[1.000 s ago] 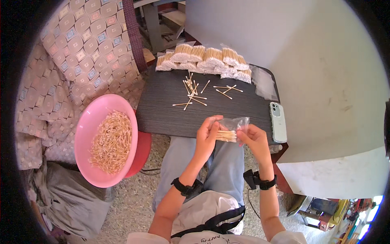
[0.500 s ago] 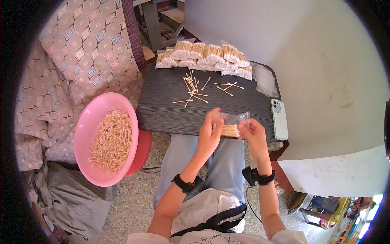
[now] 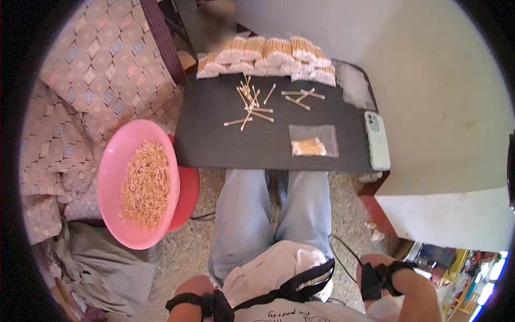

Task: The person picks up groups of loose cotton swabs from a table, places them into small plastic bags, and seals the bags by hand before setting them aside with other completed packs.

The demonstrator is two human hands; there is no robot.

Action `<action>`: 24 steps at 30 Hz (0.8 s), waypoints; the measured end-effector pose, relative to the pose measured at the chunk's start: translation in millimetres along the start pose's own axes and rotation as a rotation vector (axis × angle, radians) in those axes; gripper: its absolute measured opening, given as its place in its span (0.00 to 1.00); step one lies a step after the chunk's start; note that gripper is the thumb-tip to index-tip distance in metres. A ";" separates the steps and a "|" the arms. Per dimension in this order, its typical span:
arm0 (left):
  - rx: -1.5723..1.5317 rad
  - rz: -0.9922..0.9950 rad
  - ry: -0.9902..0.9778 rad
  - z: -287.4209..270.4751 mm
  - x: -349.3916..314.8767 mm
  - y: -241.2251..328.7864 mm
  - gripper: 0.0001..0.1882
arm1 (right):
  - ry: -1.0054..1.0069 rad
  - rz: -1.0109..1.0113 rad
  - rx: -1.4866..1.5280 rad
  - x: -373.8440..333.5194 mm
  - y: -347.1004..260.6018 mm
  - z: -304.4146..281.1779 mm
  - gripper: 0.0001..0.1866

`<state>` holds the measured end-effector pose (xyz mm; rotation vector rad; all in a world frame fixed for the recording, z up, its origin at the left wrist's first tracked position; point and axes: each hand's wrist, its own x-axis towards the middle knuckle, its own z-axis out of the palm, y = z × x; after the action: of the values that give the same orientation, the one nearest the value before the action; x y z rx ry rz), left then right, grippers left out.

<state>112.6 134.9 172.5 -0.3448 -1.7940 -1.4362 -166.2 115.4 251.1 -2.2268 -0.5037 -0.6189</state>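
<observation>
Closest to me, both arms sit pulled in at the bottom edge: the left hand [image 3: 189, 300] shows only a strapped wrist and the right hand [image 3: 399, 287] the same, so I cannot tell whether the fingers are curled or loose, and neither touches anything. Using the dark table [image 3: 214, 145] as my landmark, my knees run up under its near edge. On the table, close to that near edge and right of centre, lies the small clear bag [image 3: 313, 141], flat, with a short bundle of cotton swabs inside; I judge it lies there because that spot is the easiest reach. Just right of it a pale phone [image 3: 377, 140] hugs the right edge, leaving little margin there. Mid-table, loose swabs [image 3: 251, 104] lie scattered, with bare dark surface to their left offering the most room to move. Along the far edge a row of filled bags [image 3: 268, 56] is stacked out of the way. Left of the table, off its edge, a pink basin [image 3: 115, 177] holds a heap of sticks
</observation>
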 end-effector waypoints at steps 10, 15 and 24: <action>-0.004 0.084 -0.049 12.8 4.7 14.5 0.11 | -0.106 0.002 -0.126 0.6 -37.4 19.2 0.17; -0.011 0.137 -0.082 12.0 7.5 23.7 0.10 | -0.046 0.144 -0.272 0.8 -46.3 15.7 0.20; 0.024 0.167 -0.136 9.2 13.3 37.2 0.09 | -0.117 -0.147 -0.085 -10.5 -24.7 8.4 0.24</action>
<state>124.1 151.8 207.5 -0.5786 -1.8410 -1.3001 -185.4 135.8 254.0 -2.3304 -0.7174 -0.5973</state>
